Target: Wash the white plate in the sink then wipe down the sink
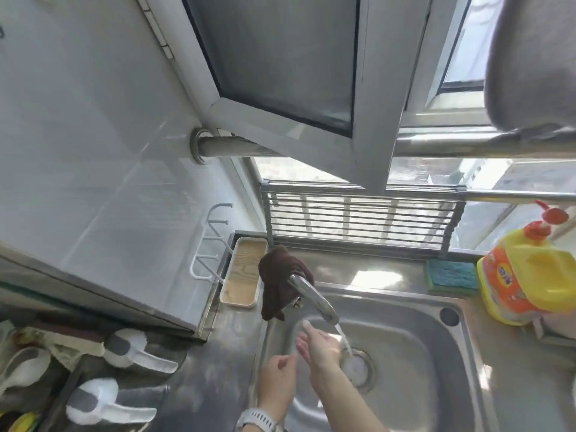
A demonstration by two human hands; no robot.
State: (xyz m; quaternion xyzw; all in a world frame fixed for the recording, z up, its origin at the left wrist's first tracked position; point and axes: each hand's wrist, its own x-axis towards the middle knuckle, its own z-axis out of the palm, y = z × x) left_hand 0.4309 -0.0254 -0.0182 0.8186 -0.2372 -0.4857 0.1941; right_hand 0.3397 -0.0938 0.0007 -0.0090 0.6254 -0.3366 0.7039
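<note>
While both hands rinse with loose, empty fingers, no white plate shows; I'd expect it slick and brittle, best gripped by its rim.

Cloth on tap — over sink.

- The yellow plastic detergent jug with red pump carries an orange label with printing, too blurred to read.
- Nothing else bears text.

sink: brushed steel | faucet: glossy chrome | rag: brown cloth
</note>
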